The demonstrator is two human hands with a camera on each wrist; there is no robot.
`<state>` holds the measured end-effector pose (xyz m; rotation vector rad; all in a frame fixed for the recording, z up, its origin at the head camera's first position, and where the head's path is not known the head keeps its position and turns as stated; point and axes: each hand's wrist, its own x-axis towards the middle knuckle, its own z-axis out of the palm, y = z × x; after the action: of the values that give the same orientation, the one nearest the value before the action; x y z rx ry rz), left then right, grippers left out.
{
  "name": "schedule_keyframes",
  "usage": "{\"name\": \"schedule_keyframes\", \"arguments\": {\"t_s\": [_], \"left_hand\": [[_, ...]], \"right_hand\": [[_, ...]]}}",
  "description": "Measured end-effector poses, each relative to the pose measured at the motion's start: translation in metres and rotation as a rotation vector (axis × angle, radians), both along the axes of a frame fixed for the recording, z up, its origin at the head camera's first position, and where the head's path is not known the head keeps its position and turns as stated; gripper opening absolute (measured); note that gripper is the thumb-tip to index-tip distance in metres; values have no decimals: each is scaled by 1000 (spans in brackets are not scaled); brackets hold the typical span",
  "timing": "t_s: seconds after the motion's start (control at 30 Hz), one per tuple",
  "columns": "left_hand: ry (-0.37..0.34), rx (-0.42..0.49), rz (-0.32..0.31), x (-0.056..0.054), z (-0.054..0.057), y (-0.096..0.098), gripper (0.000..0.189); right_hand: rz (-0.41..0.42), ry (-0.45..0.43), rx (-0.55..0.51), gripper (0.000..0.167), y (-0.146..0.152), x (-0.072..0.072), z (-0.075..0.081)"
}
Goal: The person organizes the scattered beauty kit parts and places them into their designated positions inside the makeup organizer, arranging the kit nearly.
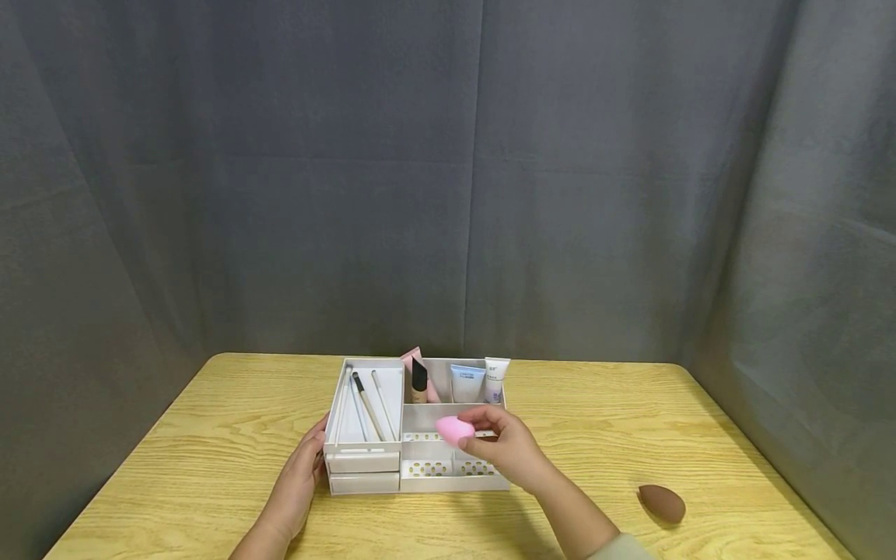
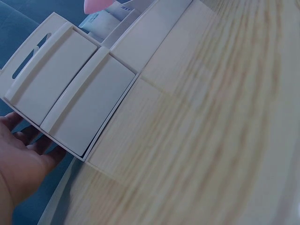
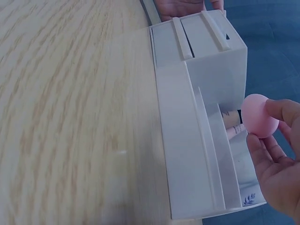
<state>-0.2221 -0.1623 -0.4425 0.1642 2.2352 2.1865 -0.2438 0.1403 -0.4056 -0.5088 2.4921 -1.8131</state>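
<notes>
My right hand pinches a pink makeup sponge between thumb and fingers, above the front compartments of a white makeup organizer. In the right wrist view the pink sponge appears whole, held over the organizer's open side. Against the organizer's left side rests my left hand, its fingers partly hidden behind the wall. The left wrist view shows that hand touching the side beside two closed drawers.
Several makeup brushes lie in the organizer's top tray. Its back section holds a foundation bottle, a pink tube, a blue tube and a white tube. A brown makeup sponge lies on the wooden table at right.
</notes>
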Motion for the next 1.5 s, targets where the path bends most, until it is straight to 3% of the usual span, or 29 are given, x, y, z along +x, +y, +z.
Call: {"name": "schedule_keyframes", "arguments": {"t_s": [0.8,1.5], "left_hand": [[-10,-23,19,2,2,1,57],[-8,-25,3,2,3,0,58]], "right_hand": [[142,1,18,28,-23,-4,-23],[175,17,155,21,-32,-11,-32]]}}
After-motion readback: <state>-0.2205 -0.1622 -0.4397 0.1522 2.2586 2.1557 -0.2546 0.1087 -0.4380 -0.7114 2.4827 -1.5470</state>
